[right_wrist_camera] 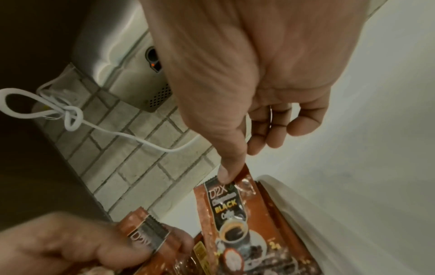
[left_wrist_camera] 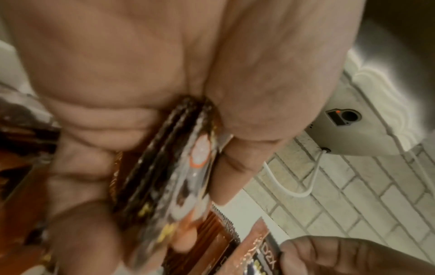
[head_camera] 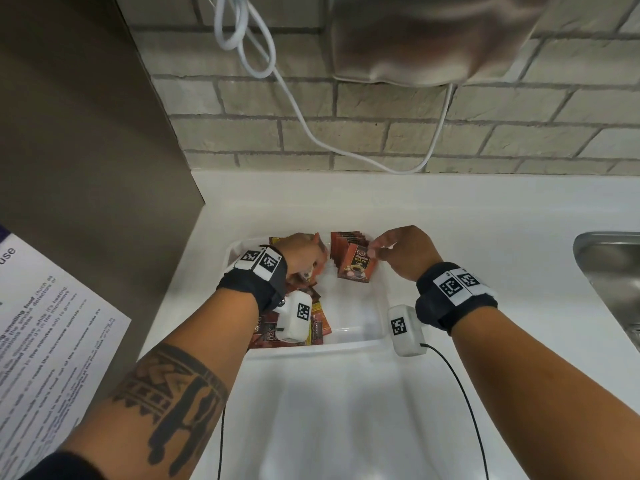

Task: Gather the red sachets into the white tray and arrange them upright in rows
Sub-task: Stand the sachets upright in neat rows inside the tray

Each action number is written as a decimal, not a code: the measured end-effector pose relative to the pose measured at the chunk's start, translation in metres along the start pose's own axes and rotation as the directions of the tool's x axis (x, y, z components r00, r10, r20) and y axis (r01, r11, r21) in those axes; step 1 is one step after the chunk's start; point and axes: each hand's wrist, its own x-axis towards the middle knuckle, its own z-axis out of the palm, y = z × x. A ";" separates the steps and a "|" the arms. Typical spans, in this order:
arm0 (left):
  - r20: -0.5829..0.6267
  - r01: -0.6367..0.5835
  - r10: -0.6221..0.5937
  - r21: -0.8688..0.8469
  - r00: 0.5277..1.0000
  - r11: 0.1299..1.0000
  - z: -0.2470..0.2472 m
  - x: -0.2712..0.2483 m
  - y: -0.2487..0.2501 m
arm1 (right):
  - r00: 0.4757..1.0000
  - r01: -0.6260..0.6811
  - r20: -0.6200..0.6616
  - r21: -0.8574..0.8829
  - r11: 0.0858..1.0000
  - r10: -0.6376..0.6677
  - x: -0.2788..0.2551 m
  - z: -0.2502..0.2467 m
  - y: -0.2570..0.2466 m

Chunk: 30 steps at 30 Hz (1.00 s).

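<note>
A white tray (head_camera: 313, 352) sits on the white counter. At its far right, a row of red sachets (head_camera: 348, 244) stands upright. My right hand (head_camera: 375, 249) pinches the top edge of the front sachet (right_wrist_camera: 231, 215) in that row, thumb (right_wrist_camera: 226, 174) on its face. My left hand (head_camera: 311, 252) hovers over the tray's far left and grips a bundle of several red sachets (left_wrist_camera: 188, 167) between thumb and fingers. More loose sachets (head_camera: 317, 323) lie flat in the tray's near left part, partly hidden under my left wrist.
A steel sink (head_camera: 609, 271) lies at the right edge of the counter. A tall steel panel (head_camera: 86, 150) with a paper notice (head_camera: 41, 341) stands at the left. A white cable (head_camera: 311, 129) hangs from a wall unit (head_camera: 433, 39) over the tiled wall.
</note>
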 end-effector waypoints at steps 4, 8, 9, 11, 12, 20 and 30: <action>0.159 0.002 -0.026 0.148 0.987 0.989 0.010 -0.002 0.007 | 0.999 -0.024 0.022 -0.070 0.997 0.026 0.000 0.006 -0.002; 0.302 -0.029 -0.082 0.345 0.950 0.938 0.033 0.006 0.007 | 1.000 -0.019 0.011 -0.109 0.994 0.020 0.000 0.010 -0.005; 0.319 -0.030 -0.093 0.358 0.943 0.933 0.038 0.009 0.007 | 1.000 -0.011 0.013 -0.126 0.992 0.013 0.001 0.012 -0.005; 0.345 -0.022 -0.119 0.379 0.931 0.925 0.048 0.021 0.003 | 1.000 0.004 0.016 -0.160 0.987 -0.002 0.003 0.014 -0.007; 0.341 -0.008 -0.138 0.393 0.930 0.920 0.052 0.027 0.000 | 1.000 0.014 0.012 -0.170 0.985 -0.012 0.004 0.015 -0.007; 0.261 -0.024 -0.088 0.398 0.961 0.917 0.059 0.036 0.000 | 0.996 0.085 0.015 -0.153 0.985 -0.083 0.005 0.015 -0.007; 0.229 0.033 -0.127 0.373 0.965 0.927 0.059 0.041 -0.004 | 0.995 0.095 0.036 -0.151 0.984 -0.091 0.003 0.015 -0.010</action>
